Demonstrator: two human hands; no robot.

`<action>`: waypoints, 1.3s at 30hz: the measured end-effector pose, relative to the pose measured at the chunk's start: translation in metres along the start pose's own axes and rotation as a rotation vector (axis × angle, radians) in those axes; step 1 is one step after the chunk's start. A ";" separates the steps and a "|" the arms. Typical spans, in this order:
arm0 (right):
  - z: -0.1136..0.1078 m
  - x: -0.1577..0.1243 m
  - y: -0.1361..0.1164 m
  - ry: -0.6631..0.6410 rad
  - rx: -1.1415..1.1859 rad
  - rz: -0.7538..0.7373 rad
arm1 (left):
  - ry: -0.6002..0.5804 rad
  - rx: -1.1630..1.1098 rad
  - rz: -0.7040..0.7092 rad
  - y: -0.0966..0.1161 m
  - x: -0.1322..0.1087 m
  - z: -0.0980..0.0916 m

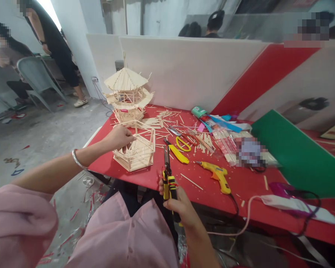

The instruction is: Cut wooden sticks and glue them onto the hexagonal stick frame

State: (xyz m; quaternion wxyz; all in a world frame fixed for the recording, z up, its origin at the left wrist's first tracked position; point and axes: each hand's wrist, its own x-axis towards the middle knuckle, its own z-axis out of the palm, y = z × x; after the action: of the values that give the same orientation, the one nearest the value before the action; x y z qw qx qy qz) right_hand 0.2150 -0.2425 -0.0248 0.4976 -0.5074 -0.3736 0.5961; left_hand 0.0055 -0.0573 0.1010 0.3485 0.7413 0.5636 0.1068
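Note:
My left hand is closed at the left side of a small open frame of thin wooden sticks, its fingertips pinched on it; the fingers cover that corner. My right hand grips pliers with black and yellow handles, their jaws pointing away from me, just right of the frame. Behind the frame stands a tiered pagoda model built of the same sticks. A yellow utility knife and yellow-handled scissors lie beyond the pliers. Farther right rests a yellow glue gun.
Loose sticks are strewn over the red tabletop. Packs of sticks and a green board occupy the right side. A white panel stands behind the table. Cables hang at the front edge. Other people are at the far left and behind the panel.

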 end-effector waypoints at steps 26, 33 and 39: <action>0.037 -0.008 -0.006 -0.071 -0.039 -0.141 | 0.051 0.033 0.481 0.028 -0.057 0.046; 0.031 -0.024 -0.002 -0.055 -0.062 -0.193 | 0.025 0.050 0.578 0.037 -0.068 0.060; 0.027 -0.034 0.010 -0.032 -0.054 -0.162 | 0.031 0.155 0.640 0.038 -0.075 0.066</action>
State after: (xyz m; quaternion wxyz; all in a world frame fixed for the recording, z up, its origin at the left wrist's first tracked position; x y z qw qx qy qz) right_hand 0.1862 -0.2757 -0.0207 0.5245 -0.4792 -0.4371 0.5516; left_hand 0.0456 -0.1561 0.0943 0.2312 0.9033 0.3139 0.1790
